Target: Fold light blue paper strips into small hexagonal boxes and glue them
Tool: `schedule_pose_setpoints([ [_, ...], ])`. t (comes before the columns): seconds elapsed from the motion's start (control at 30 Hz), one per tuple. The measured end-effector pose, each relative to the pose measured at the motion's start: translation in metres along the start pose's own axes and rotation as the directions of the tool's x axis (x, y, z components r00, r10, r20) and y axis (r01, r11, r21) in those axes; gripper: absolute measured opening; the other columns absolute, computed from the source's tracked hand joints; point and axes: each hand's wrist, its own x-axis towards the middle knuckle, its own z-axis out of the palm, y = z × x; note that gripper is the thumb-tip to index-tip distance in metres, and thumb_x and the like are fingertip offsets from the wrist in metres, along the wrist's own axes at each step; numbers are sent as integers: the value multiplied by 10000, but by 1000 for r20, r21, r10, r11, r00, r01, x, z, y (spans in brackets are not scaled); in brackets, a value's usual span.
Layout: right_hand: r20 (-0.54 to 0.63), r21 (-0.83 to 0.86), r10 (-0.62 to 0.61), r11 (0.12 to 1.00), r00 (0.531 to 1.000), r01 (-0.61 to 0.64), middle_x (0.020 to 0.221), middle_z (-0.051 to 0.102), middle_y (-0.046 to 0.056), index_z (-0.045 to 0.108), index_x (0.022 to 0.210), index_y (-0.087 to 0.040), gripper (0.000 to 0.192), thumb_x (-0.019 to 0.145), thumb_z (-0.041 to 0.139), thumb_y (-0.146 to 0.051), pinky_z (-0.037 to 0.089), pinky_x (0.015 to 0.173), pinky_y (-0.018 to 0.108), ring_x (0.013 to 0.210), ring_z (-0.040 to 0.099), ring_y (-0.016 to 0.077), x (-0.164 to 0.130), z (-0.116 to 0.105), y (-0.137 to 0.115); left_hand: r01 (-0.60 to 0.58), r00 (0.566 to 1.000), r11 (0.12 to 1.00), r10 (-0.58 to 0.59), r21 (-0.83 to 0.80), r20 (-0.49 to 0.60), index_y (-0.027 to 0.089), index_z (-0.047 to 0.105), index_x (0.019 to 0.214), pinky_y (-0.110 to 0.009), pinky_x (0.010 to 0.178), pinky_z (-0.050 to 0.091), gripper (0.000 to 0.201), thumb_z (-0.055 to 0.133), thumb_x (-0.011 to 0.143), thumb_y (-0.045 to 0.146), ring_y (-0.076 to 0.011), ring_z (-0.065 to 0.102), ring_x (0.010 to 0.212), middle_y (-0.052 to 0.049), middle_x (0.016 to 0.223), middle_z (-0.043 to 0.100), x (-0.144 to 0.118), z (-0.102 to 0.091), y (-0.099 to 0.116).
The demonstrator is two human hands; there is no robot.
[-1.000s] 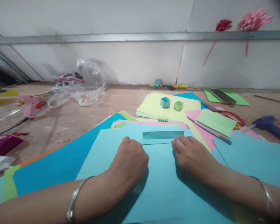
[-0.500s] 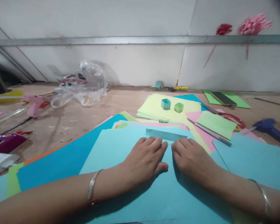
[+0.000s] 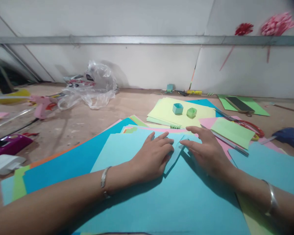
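Note:
A narrow folded strip of light blue paper lies slanted between my hands on a large light blue sheet. My left hand rests flat with its fingers stretched out, touching the strip's left side and covering part of it. My right hand is open, forefinger and thumb apart. Its lower fingertip is at the strip's upper end; whether it touches the paper I cannot tell. Just beyond the hands, a small green crinkled paper piece sits on the stack's far edge.
Small blue and green paper cups stand on pale yellow sheets. To the right are red-handled scissors, a pen and a blue glue gun. A pink glue gun and a plastic bag are at left.
The folded strip has turned from lying crosswise to a slant running towards me. My right hand has opened and lifted its fingers; my left fingers have spread. The view has shifted slightly left.

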Motion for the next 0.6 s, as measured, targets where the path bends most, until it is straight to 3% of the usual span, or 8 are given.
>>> schedule_pose_setpoints([
  [0.13, 11, -15, -26, 1000, 1000, 27, 1156, 648, 135, 735, 825, -196, 238, 914, 531, -110, 467, 863, 440, 1068, 562, 267, 0, 0, 4, -22, 999, 999, 23, 31, -41, 230, 636, 1117, -635, 1092, 278, 400, 440, 843, 15, -307, 335, 1430, -67, 1352, 589, 1, 6, -5],
  [0.2, 40, -5, -53, 999, 998, 53, 1009, 679, 102, 728, 786, -195, 225, 900, 554, -111, 448, 803, 379, 953, 573, 235, 0, -1, 6, 7, 994, 1000, -4, 25, -107, 225, 663, 1078, -573, 1065, 338, 360, 422, 875, 51, -285, 442, 1347, -67, 1288, 628, 2, 3, -4],
  [0.3, 102, 3, -71, 997, 992, 71, 805, 653, 57, 725, 775, -186, 236, 896, 543, -96, 383, 714, 310, 790, 528, 185, 1, -3, 6, 51, 959, 997, -33, 55, -283, 172, 691, 929, -440, 878, 449, 307, 385, 941, 201, -239, 605, 969, -91, 974, 699, 0, -10, 4],
  [0.4, 141, 18, -63, 998, 988, 61, 761, 632, 58, 717, 757, -164, 263, 902, 513, -86, 332, 674, 294, 735, 481, 167, 1, -4, 3, 19, 927, 967, 78, 253, -368, 165, 679, 790, -428, 707, 403, 428, 452, 918, 505, -251, 537, 767, -96, 791, 649, -7, -22, 17],
  [0.47, 149, 32, -57, 998, 987, 53, 778, 643, 63, 711, 760, -157, 258, 905, 509, -88, 326, 685, 296, 754, 487, 170, 1, -4, 2, -14, 948, 949, 113, 314, -298, 170, 664, 753, -395, 650, 372, 435, 529, 871, 566, -239, 518, 722, -84, 750, 624, -12, -22, 22],
  [0.6, 144, 65, -73, 996, 987, 64, 813, 684, 46, 692, 798, -163, 223, 898, 514, -71, 325, 723, 302, 818, 530, 172, 0, -4, 0, -33, 991, 926, 79, 377, -109, 175, 618, 668, -330, 563, 318, 229, 555, 887, 202, -181, 504, 630, -42, 668, 577, -11, -8, 18],
])
